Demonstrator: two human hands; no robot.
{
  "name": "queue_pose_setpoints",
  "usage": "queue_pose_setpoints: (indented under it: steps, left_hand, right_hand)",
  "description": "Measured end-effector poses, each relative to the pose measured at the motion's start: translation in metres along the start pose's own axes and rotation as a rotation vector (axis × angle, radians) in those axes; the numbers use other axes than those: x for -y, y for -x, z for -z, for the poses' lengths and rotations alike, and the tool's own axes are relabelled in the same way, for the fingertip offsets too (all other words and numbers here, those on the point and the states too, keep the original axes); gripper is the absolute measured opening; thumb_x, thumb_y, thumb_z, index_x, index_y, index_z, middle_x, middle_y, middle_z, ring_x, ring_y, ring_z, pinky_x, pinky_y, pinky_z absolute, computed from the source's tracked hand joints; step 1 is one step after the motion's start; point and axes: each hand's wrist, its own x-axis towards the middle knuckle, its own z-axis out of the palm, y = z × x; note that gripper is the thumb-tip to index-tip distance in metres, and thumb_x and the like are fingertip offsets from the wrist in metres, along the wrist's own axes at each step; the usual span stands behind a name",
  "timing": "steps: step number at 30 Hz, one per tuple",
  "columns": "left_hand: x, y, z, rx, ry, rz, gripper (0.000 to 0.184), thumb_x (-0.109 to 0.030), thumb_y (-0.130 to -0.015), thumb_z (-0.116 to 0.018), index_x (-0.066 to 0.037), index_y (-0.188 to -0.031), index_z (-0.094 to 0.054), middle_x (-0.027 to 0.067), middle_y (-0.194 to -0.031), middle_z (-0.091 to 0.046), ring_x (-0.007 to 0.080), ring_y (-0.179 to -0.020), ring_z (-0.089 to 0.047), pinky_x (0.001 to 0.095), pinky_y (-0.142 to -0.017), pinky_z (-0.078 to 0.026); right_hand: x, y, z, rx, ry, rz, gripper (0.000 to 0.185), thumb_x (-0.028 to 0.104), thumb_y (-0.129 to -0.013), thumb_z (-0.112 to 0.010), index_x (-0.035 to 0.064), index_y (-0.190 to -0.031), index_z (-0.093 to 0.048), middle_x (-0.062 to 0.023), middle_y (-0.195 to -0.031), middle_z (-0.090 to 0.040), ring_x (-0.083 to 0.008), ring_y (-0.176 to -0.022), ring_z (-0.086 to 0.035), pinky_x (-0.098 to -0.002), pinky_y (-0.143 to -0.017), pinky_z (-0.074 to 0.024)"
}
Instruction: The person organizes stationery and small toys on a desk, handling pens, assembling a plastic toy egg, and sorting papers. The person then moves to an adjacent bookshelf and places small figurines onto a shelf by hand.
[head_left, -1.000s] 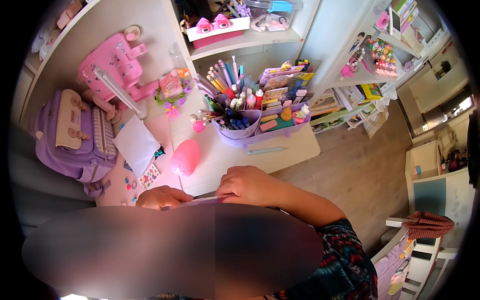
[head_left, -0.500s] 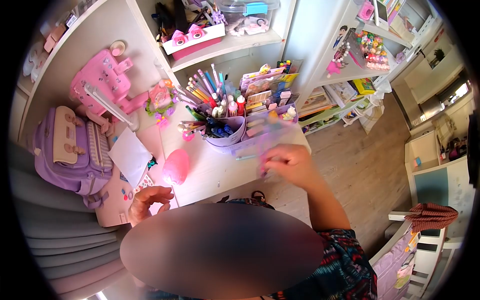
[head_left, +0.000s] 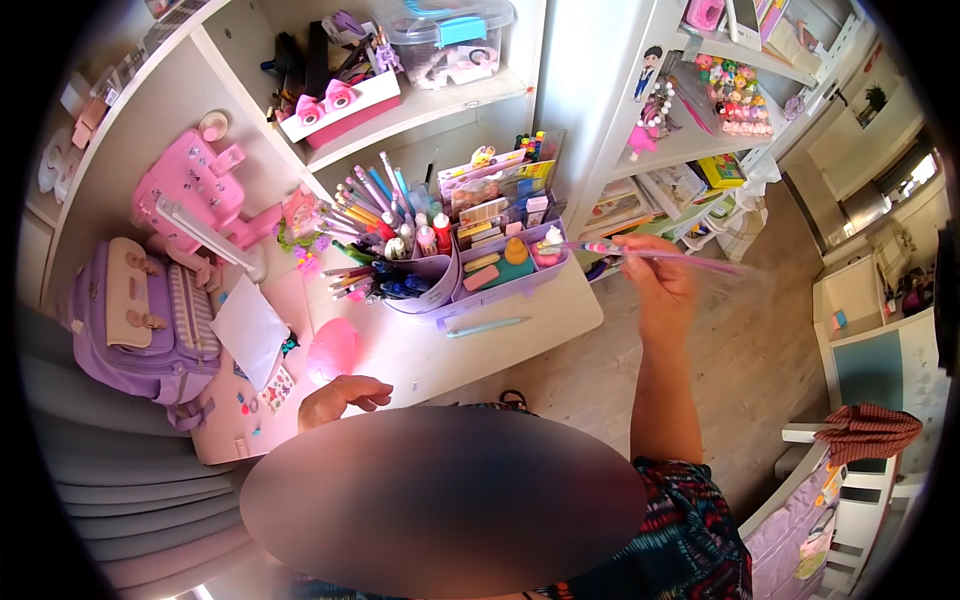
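Out over the floor, to the right of the desk, my right hand (head_left: 660, 285) pinches a flat, pinkish see-through sleeve (head_left: 700, 263), its far end smeared by motion. My left hand (head_left: 345, 398) is at the desk's front edge, fingers apart and nothing in them, just below a round pink object (head_left: 332, 350). A purple organizer (head_left: 500, 294) with pens, erasers and cards stands at the back right of the desk. In front of it lies a pale green pen (head_left: 487, 327).
A purple backpack (head_left: 150, 320) stands at the left, beside a white sheet (head_left: 250, 330) and a pink stand (head_left: 190, 190). Shelves with a clear box (head_left: 450, 50) rise behind the desk (head_left: 440, 370). A bookcase (head_left: 600, 160) is at the right.
My right hand has swung from beside my left, up and right past the organizer, carrying the sleeve. My left hand has let go and opened. The view has shifted.
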Motion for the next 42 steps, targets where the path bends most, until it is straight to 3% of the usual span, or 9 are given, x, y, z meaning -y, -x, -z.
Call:
queue_pose_setpoints:
  steps: [8, 14, 23, 25, 31, 35, 38, 42]
  left_hand:
    - [-0.004, -0.015, -0.023, 0.049, -0.003, 0.037, 0.026, 0.010, -0.070, -0.058, 0.000, -0.094, -0.059, 0.0082, -0.086, -0.063, 0.0147, -0.076, -0.061, 0.0246, -0.069, -0.049]
    - [-0.003, -0.017, -0.033, 0.045, 0.008, 0.095, 0.027, 0.011, -0.070, -0.058, 0.000, -0.094, -0.059, 0.0086, -0.085, -0.063, 0.0153, -0.076, -0.062, 0.0246, -0.070, -0.050]
    - [-0.001, -0.019, -0.040, 0.065, -0.015, 0.150, 0.026, 0.010, -0.070, -0.059, 0.001, -0.094, -0.059, 0.0088, -0.086, -0.062, 0.0159, -0.077, -0.062, 0.0246, -0.069, -0.051]
    - [0.002, -0.023, -0.043, 0.087, -0.005, 0.142, 0.025, 0.009, -0.070, -0.059, 0.001, -0.094, -0.059, 0.0087, -0.087, -0.061, 0.0162, -0.077, -0.062, 0.0250, -0.068, -0.051]
    - [-0.010, -0.059, -0.065, 0.209, -0.086, -0.012, 0.029, 0.004, -0.070, -0.065, 0.000, -0.098, -0.057, 0.0110, -0.091, -0.059, 0.0173, -0.073, -0.061, 0.0259, -0.064, -0.050]
    - [-0.016, -0.094, -0.088, 0.335, -0.252, -0.115, 0.041, -0.008, -0.073, -0.066, -0.003, -0.111, -0.050, 0.0139, -0.106, -0.054, 0.0247, -0.077, -0.062, 0.0330, -0.067, -0.051]
    - [-0.012, -0.116, -0.112, 0.282, -0.407, -0.163, 0.050, -0.015, -0.074, -0.065, -0.004, -0.117, -0.044, 0.0165, -0.116, -0.049, 0.0289, -0.081, -0.062, 0.0358, -0.069, -0.050]
    - [-0.011, -0.144, -0.135, 0.245, -0.519, -0.137, 0.056, -0.018, -0.072, -0.066, -0.003, -0.121, -0.040, 0.0181, -0.116, -0.047, 0.0306, -0.080, -0.061, 0.0375, -0.067, -0.050]
  right_hand:
    - [-0.022, -0.028, -0.002, -0.023, -0.024, -0.029, 0.016, -0.004, -0.081, -0.056, -0.0017, -0.096, -0.061, -0.0062, -0.094, -0.062, -0.0101, -0.084, -0.055, -0.0222, -0.074, -0.0438]
    - [-0.044, -0.050, -0.008, 0.125, 0.183, 0.171, 0.016, -0.006, -0.081, -0.055, -0.0029, -0.096, -0.060, -0.0101, -0.095, -0.062, -0.0125, -0.080, -0.059, -0.0225, -0.069, -0.0480]
    - [-0.049, -0.057, -0.010, 0.278, 0.310, 0.232, 0.016, -0.007, -0.079, -0.056, -0.0012, -0.093, -0.061, -0.0106, -0.096, -0.061, -0.0145, -0.083, -0.058, -0.0245, -0.071, -0.0479]
    - [-0.054, -0.056, -0.007, 0.220, 0.268, 0.245, 0.016, -0.007, -0.079, -0.056, -0.0009, -0.092, -0.061, -0.0106, -0.096, -0.061, -0.0150, -0.084, -0.058, -0.0245, -0.071, -0.0480]
    - [-0.057, -0.056, 0.000, 0.231, 0.261, 0.179, 0.017, -0.009, -0.078, -0.056, -0.0013, -0.093, -0.060, -0.0114, -0.097, -0.059, -0.0160, -0.087, -0.057, -0.0253, -0.073, -0.0479]
    - [-0.043, -0.054, -0.002, 0.161, 0.201, 0.261, 0.017, -0.010, -0.073, -0.060, -0.0011, -0.088, -0.061, -0.0092, -0.089, -0.062, -0.0163, -0.083, -0.058, -0.0257, -0.076, -0.0452]
    - [-0.044, -0.052, 0.006, 0.098, 0.135, 0.208, 0.016, -0.010, -0.074, -0.059, -0.0012, -0.087, -0.060, -0.0099, -0.092, -0.060, -0.0164, -0.085, -0.057, -0.0259, -0.077, -0.0446]
    - [-0.042, -0.051, 0.017, 0.073, 0.065, 0.190, 0.019, -0.011, -0.074, -0.057, -0.0003, -0.090, -0.058, -0.0103, -0.095, -0.058, -0.0164, -0.086, -0.056, -0.0265, -0.078, -0.0445]
